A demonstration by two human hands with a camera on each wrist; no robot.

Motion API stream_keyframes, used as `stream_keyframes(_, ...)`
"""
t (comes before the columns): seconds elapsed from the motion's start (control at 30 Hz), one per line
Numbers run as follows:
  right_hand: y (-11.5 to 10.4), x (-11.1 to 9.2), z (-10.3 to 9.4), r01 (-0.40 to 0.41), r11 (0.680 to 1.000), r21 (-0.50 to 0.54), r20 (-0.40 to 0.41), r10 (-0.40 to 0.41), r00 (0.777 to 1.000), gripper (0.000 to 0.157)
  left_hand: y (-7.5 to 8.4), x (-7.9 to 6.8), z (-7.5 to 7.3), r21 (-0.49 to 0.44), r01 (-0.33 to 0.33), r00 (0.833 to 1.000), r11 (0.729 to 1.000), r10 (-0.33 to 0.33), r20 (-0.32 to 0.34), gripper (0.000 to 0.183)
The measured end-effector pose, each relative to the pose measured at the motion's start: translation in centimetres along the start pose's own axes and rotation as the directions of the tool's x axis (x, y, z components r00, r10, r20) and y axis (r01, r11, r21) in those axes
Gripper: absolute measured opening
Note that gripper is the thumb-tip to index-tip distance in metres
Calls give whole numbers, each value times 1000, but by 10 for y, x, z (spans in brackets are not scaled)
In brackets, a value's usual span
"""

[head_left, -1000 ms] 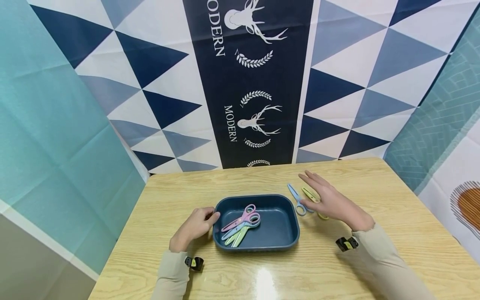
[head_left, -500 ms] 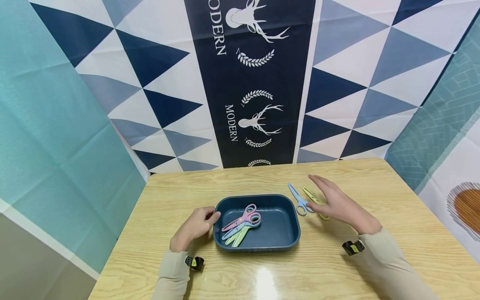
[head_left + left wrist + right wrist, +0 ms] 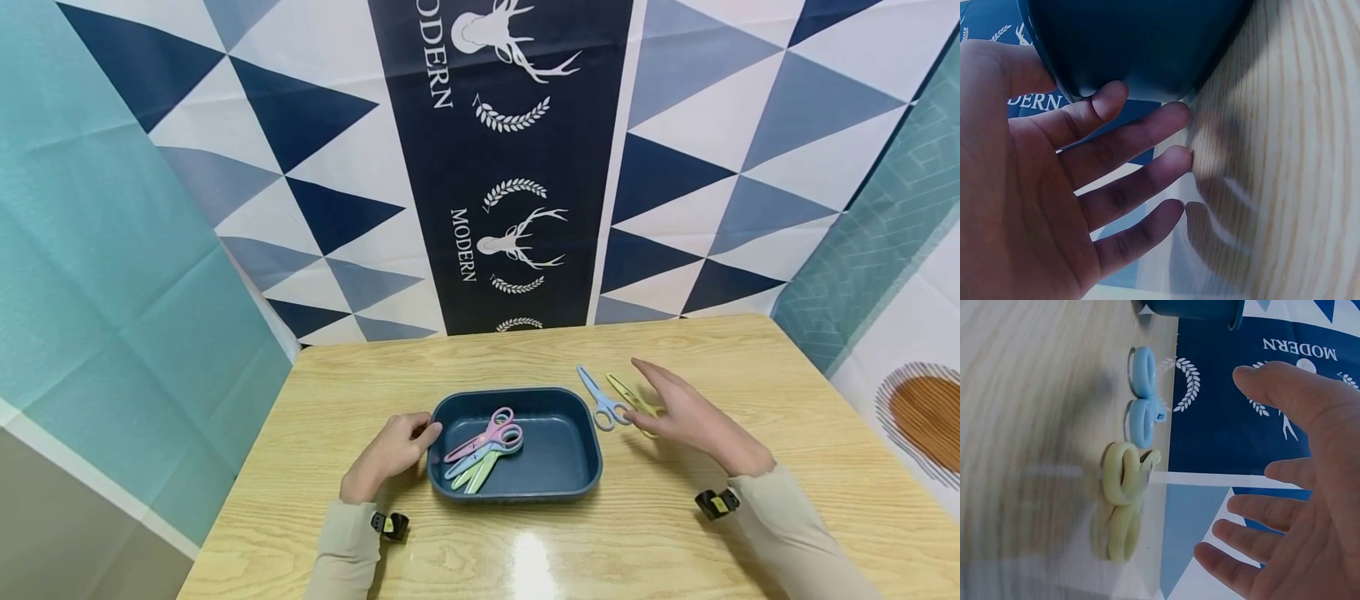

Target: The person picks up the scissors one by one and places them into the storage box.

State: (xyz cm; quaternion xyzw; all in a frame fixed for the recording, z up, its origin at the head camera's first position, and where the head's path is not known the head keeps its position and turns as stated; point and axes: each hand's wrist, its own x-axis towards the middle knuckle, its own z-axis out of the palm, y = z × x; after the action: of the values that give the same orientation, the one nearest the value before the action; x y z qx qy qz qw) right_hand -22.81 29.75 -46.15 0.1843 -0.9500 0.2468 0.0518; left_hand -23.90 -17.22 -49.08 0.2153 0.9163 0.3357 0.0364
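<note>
A dark blue tray (image 3: 555, 454) stands mid-table, and my left hand (image 3: 393, 454) pinches its left rim between thumb and index finger. In the left wrist view the other fingers (image 3: 1147, 172) stretch beside the tray's outer wall. Pink scissors (image 3: 480, 442), blue scissors and green scissors (image 3: 483, 473) lie overlapping in the tray's left half. To the right of the tray, blue scissors (image 3: 590, 383) and yellow scissors (image 3: 622, 388) lie on the table. My right hand (image 3: 686, 421) hovers with spread fingers over the yellow scissors' handles, holding nothing; its thumb overlaps the blue handles' edge in the head view.
The wooden table (image 3: 360, 375) ends at the back against a patterned cloth (image 3: 517, 167). More cloth hangs at the left and right sides. A black wrist camera (image 3: 390, 526) sits on the left wrist and another wrist camera (image 3: 717, 503) on the right.
My right hand has drifted right, away from the tray, uncovering more of the blue scissors' handles. The left hand and the tray stay essentially where they were.
</note>
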Motion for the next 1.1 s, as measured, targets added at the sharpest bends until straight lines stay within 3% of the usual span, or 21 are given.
stream_keyframes(0.57, 14, -15, -3, -85, 996, -27, 41, 86, 995, 94, 0, -2, -1, -19, 26, 1000, 999, -26, 4, 39)
stream_keyframes(1.1, 19, -26, 5, -53, 995, -86, -3, 53, 999, 70, 0, -1, 0, -8, 21, 1000, 1000, -21, 13, 39)
